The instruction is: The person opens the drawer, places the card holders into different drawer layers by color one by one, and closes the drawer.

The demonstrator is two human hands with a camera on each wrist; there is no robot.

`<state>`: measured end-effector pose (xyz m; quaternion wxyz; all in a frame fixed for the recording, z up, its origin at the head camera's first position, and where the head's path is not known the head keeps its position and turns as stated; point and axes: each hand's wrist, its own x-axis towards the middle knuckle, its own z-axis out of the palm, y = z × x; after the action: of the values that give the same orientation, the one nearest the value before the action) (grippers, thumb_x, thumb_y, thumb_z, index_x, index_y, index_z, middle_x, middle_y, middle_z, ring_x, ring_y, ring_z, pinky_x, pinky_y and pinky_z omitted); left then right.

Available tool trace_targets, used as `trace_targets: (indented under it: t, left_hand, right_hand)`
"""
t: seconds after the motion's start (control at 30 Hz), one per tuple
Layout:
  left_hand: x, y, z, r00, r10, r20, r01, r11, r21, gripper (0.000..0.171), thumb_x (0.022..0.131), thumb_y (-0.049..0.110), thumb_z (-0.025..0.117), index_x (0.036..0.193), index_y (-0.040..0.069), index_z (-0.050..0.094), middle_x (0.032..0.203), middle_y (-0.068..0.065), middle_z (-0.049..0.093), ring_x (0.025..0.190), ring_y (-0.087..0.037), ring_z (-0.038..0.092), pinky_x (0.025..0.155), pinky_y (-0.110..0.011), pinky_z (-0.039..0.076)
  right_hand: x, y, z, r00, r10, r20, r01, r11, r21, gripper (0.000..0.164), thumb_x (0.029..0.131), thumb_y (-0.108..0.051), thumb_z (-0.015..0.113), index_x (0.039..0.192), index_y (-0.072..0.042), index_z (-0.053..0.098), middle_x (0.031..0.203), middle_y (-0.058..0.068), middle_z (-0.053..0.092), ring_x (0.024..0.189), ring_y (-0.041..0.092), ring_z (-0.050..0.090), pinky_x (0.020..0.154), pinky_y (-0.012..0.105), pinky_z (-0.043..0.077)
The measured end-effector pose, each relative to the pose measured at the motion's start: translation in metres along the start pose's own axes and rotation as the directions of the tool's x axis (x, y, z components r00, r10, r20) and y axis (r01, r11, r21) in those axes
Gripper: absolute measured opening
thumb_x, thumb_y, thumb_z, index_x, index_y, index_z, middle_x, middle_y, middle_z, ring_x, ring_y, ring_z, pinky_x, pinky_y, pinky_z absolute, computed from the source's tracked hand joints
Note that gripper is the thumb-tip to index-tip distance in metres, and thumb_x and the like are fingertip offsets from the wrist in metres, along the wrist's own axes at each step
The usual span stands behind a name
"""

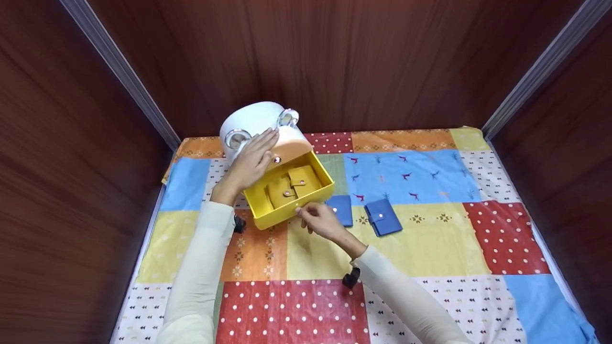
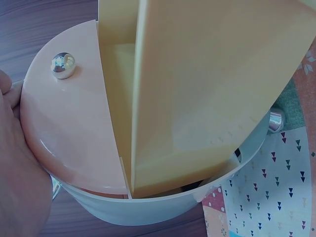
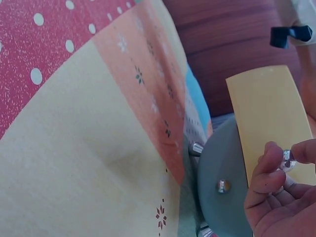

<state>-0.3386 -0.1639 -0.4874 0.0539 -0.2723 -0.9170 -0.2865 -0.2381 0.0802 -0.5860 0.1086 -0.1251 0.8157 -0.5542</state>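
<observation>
The left hand (image 1: 251, 160) lies against the round white box (image 1: 253, 117), left of the middle of the head view, high up. Its fingers are long and straight, side by side, and point to the upper right. They are not curled round anything. The palm is hard to see, so I can't tell how hard it pushes.

The right hand (image 1: 321, 220) is near the middle, with its arm coming up from the lower right. Its thumb and finger pinch the shiny knob (image 3: 288, 160) on the yellow drawer (image 1: 267, 221). The drawer sticks out of the box, and two yellow wallets (image 1: 304, 180) sit inside. Two blue wallets (image 1: 384, 217) lie on the surface (image 1: 430, 248), just right of the drawer.
</observation>
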Motion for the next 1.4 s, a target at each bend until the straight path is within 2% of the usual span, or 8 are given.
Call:
trace_targets:
  t: [0.3, 0.47, 0.77, 0.97, 1.1, 1.27, 1.4]
  left_hand:
    - [0.001, -0.001, 0.000, 1.000, -0.002, 0.005, 0.002, 1.000, 0.000, 0.055, 0.115, 0.030, 0.035, 0.169, 0.019, 0.029, 0.178, 0.002, 0.023, 0.167, -0.021, 0.017, 0.139, -0.043, 0.006]
    - [0.000, -0.001, 0.000, 1.000, 0.005, 0.000, -0.005, 1.000, 0.001, 0.054, 0.115, 0.028, 0.036, 0.168, 0.017, 0.031, 0.178, 0.002, 0.025, 0.167, -0.022, 0.018, 0.139, -0.043, 0.008]
    - [0.000, -0.001, 0.000, 1.000, 0.000, -0.001, 0.000, 1.000, 0.001, 0.055, 0.115, 0.028, 0.037, 0.168, 0.018, 0.030, 0.178, 0.002, 0.025, 0.167, -0.021, 0.018, 0.139, -0.042, 0.007]
    - [0.000, 0.000, 0.001, 1.000, -0.005, -0.004, 0.005, 1.000, 0.007, 0.055, 0.115, 0.029, 0.037, 0.169, 0.019, 0.030, 0.178, 0.003, 0.024, 0.167, -0.021, 0.018, 0.139, -0.042, 0.007]
    - [0.000, 0.001, 0.000, 1.000, -0.012, -0.004, 0.012, 1.000, 0.010, 0.055, 0.115, 0.031, 0.036, 0.169, 0.020, 0.030, 0.178, 0.004, 0.024, 0.167, -0.020, 0.018, 0.139, -0.043, 0.007]
    - [0.001, 0.000, 0.000, 1.000, -0.010, 0.000, 0.010, 1.000, 0.003, 0.054, 0.115, 0.028, 0.036, 0.169, 0.019, 0.030, 0.178, 0.003, 0.024, 0.167, -0.021, 0.018, 0.139, -0.044, 0.007]
    - [0.000, -0.001, 0.001, 1.000, -0.002, -0.005, 0.002, 1.000, -0.002, 0.054, 0.115, 0.025, 0.036, 0.168, 0.018, 0.031, 0.178, 0.002, 0.026, 0.167, -0.021, 0.019, 0.139, -0.042, 0.008]
  right_hand:
    - [0.000, -0.001, 0.002, 1.000, 0.011, -0.029, -0.011, 1.000, 0.021, 0.027, 0.106, -0.028, 0.065, 0.089, -0.007, 0.070, 0.065, -0.005, 0.064, 0.051, 0.010, 0.057, 0.048, 0.019, 0.045]
    - [0.002, 0.000, 0.003, 1.000, 0.000, -0.028, 0.001, 1.000, 0.023, 0.029, 0.107, -0.027, 0.064, 0.088, -0.005, 0.068, 0.065, -0.005, 0.063, 0.051, 0.008, 0.056, 0.049, 0.018, 0.045]
    - [0.005, -0.003, 0.003, 0.999, -0.014, -0.038, 0.015, 0.999, 0.036, 0.028, 0.106, -0.027, 0.064, 0.086, -0.008, 0.068, 0.064, -0.004, 0.063, 0.050, 0.008, 0.055, 0.048, 0.019, 0.045]
    - [0.013, -0.004, 0.002, 0.999, -0.005, -0.047, 0.007, 0.999, 0.045, 0.028, 0.107, -0.025, 0.064, 0.089, -0.003, 0.069, 0.063, -0.006, 0.062, 0.049, 0.007, 0.055, 0.047, 0.019, 0.045]
    - [0.019, -0.005, 0.000, 0.999, 0.006, -0.053, -0.003, 0.998, 0.060, 0.025, 0.106, -0.023, 0.064, 0.089, -0.005, 0.069, 0.063, -0.005, 0.062, 0.049, 0.008, 0.054, 0.046, 0.019, 0.045]
    - [0.027, -0.008, -0.001, 0.999, 0.015, -0.043, -0.012, 0.997, 0.072, 0.026, 0.107, -0.024, 0.063, 0.092, -0.004, 0.069, 0.064, -0.002, 0.062, 0.049, 0.013, 0.054, 0.043, 0.019, 0.046]
    - [0.033, -0.008, 0.000, 0.999, 0.016, -0.044, -0.014, 0.999, 0.047, 0.030, 0.107, -0.027, 0.062, 0.092, -0.002, 0.069, 0.064, -0.001, 0.063, 0.048, 0.012, 0.054, 0.042, 0.018, 0.044]
